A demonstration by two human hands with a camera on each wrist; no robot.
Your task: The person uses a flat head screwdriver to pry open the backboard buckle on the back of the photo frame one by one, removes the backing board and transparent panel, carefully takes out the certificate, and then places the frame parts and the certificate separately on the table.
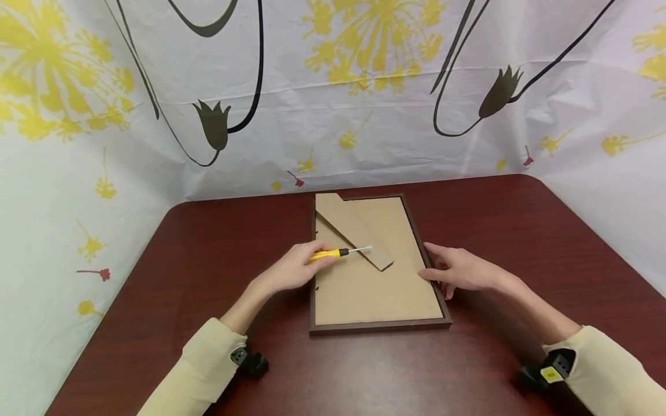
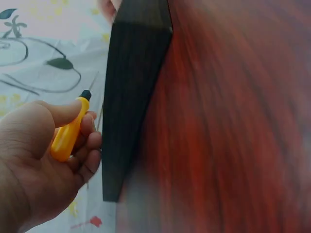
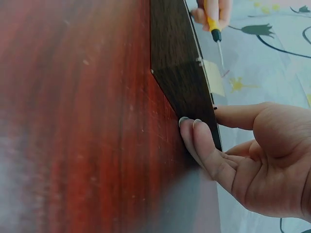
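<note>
A picture frame (image 1: 380, 327) with a dark brown wooden border lies back side up. Its tan backing board (image 1: 374, 300) faces upward, and a flat stand leg (image 1: 356, 228) slants across the upper part. At the frame's left side, my left hand (image 1: 293, 268) grips a screwdriver (image 2: 68, 138) by its yellow handle, with the metal shaft pointing right over the leg. On the opposite side my right hand (image 1: 465, 268) holds the frame's edge, the thumb on the back rim and the fingers (image 3: 201, 138) against the outer side.
The frame rests on a dark red-brown wooden table (image 1: 234, 231). A white sheet (image 1: 291, 133) with yellow flowers and dark stems hangs behind and along both sides of it. Each wrist wears a strapped black camera.
</note>
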